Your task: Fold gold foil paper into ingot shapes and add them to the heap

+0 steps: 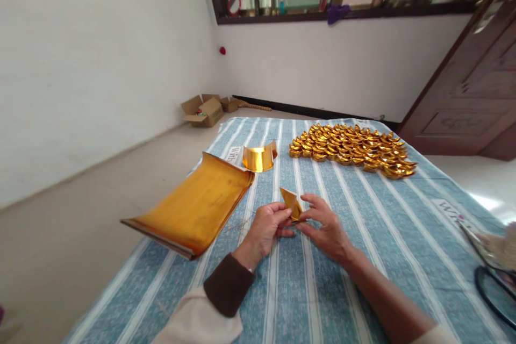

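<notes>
A small folded piece of gold paper (pixel 292 202) is held up over the middle of the striped cloth, one pointed corner rising. My left hand (pixel 266 227) pinches its left side between thumb and fingers. On the other side, my right hand (pixel 325 226) grips the lower right edge with thumb and fingertips, the index finger raised a little. Left of my hands lies a thick stack of gold paper sheets (pixel 201 201), curled at the edges. Just beyond, a curved shiny gold sheet (pixel 258 158) stands apart from the stack.
Many folded gold paper ingots (pixel 346 148) sit in packed rows at the far right of the table. Scissors (pixel 484 258) with black handles lie at the right edge. A blue-and-white striped tablecloth (pixel 363 290) covers the table. Cardboard boxes (pixel 205 110) stand on the floor behind.
</notes>
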{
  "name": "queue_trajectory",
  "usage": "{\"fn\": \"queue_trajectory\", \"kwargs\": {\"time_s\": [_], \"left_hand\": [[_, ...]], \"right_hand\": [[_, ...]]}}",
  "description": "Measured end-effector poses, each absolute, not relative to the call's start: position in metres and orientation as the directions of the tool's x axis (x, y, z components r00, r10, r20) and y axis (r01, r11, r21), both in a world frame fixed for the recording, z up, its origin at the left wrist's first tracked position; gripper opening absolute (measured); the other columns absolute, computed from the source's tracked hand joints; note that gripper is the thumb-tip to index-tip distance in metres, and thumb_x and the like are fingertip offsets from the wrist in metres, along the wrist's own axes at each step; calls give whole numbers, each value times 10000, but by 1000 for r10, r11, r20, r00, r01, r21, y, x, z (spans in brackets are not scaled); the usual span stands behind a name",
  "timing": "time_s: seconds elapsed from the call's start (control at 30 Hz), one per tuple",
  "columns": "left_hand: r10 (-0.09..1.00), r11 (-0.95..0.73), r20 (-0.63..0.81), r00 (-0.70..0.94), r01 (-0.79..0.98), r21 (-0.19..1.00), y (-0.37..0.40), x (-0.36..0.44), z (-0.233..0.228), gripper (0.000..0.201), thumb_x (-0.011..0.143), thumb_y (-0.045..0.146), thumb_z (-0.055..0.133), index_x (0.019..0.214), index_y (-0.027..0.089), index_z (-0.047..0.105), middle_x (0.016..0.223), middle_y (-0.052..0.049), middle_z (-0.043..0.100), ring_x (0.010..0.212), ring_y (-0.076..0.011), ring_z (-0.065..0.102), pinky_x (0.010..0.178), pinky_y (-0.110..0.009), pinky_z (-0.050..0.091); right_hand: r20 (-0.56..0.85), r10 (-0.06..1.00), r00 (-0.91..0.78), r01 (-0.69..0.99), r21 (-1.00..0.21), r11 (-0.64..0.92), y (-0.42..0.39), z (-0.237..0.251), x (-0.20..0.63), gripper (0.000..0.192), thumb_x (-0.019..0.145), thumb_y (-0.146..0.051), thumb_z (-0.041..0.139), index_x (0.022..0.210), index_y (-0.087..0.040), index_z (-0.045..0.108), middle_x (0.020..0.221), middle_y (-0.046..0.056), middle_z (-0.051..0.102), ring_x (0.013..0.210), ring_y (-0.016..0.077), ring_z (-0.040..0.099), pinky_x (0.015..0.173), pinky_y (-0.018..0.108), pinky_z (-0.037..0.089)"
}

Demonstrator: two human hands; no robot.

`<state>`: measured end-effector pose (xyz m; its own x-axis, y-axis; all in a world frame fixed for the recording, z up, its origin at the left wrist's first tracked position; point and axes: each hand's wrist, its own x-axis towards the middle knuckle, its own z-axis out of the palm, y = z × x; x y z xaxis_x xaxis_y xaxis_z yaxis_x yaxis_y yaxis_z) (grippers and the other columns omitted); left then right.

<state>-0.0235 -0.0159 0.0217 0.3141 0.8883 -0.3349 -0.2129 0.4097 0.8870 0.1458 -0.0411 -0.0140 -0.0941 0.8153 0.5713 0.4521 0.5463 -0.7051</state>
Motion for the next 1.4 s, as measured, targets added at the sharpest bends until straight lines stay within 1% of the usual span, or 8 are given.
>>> {"fn": "queue_trajectory", "kwargs": {"time_s": [0.1,0.2,0.33,0.47,0.6,0.83,1.03,1.4], "left_hand": [[887,426,-348,303,-247,870,-16,-23,22,161,798,143,685,952,96,700,873,-106,719,650,-147,684,484,-202,554],[883,442,-358,304,-284,851,-17,-22,22,143,805,130,684,943,98,701,901,-115,725,693,-163,702,508,-211,566],[884,445,-360,297,-301,844,-20,-19,22,125,820,105,666,939,86,699,938,-131,727,733,-173,710,532,-217,577],[881,455,-371,295,-309,835,-23,-16,23,112,836,83,638,932,79,694,905,-127,726,716,-166,704,531,-216,577],[881,458,-380,283,-305,835,-23,-15,24,101,840,78,632,920,75,693,895,-128,728,693,-155,697,533,-213,571],[889,446,-364,277,-346,826,-23,-16,19,59,812,87,679,870,83,679,857,-104,721,656,-144,688,558,-226,576],[892,441,-352,285,-372,817,-25,-15,17,75,810,96,696,881,81,679,881,-107,719,703,-151,694,628,-244,589],[907,417,-336,254,-425,803,-26,-10,18,52,814,80,689,864,92,692,853,-75,715,700,-135,689,638,-228,588]], "right_hand": [[472,881,-42,384,-806,450,-40,-16,146,53,824,-296,684,820,-260,722,1238,78,605,1193,264,566,1017,476,439],[382,924,-9,335,-870,363,-40,-14,147,93,823,-328,683,808,-252,736,1209,85,626,1170,267,583,999,462,446],[314,949,17,287,-911,296,-40,-10,146,137,816,-344,677,754,-234,730,1119,82,659,1141,266,600,959,429,462],[273,961,41,272,-929,252,-41,-7,142,159,807,-336,675,703,-221,711,1081,84,667,1115,263,610,949,418,452],[271,962,39,258,-933,253,-41,-6,141,160,796,-324,679,681,-214,697,1081,85,667,1096,259,616,946,416,446],[306,952,8,241,-925,295,-43,-7,138,90,780,-310,685,771,-235,734,1082,64,666,1035,229,639,871,368,500],[302,953,16,220,-931,291,-43,-6,137,128,789,-324,680,708,-233,719,1061,56,674,1016,227,645,889,373,494],[238,967,93,121,-966,227,-41,-7,134,172,781,-341,679,663,-216,692,953,49,698,900,204,654,839,358,491]]}}
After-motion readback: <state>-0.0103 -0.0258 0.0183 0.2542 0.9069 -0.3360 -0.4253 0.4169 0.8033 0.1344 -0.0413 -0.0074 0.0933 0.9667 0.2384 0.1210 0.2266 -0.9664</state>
